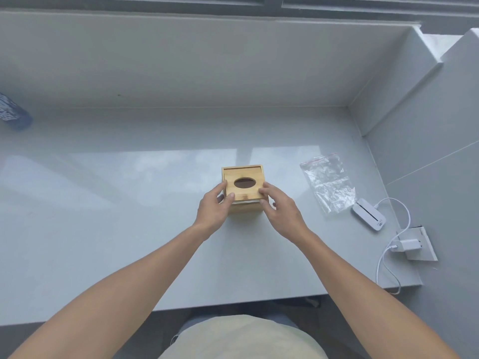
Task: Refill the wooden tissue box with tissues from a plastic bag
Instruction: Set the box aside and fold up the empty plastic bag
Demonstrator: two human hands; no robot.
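A square wooden tissue box [243, 207] stands on the pale grey counter [129, 203] in the middle of the view. Its sliding wooden lid [242, 174], with a dark oval opening, sits shifted slightly toward me, and a white strip of tissue shows under its near edge. My left hand [213, 209] grips the lid's left near corner. My right hand [278, 207] grips its right near corner. A clear plastic zip bag [328, 182] with a red seal lies flat to the right of the box and looks empty.
A white oblong device [368, 215] lies right of the bag, its white cable [383, 268] running to a charger [407, 244] in a wall socket plate. A blue bottle [14, 112] lies at the far left. A raised ledge bounds the counter behind and at the right.
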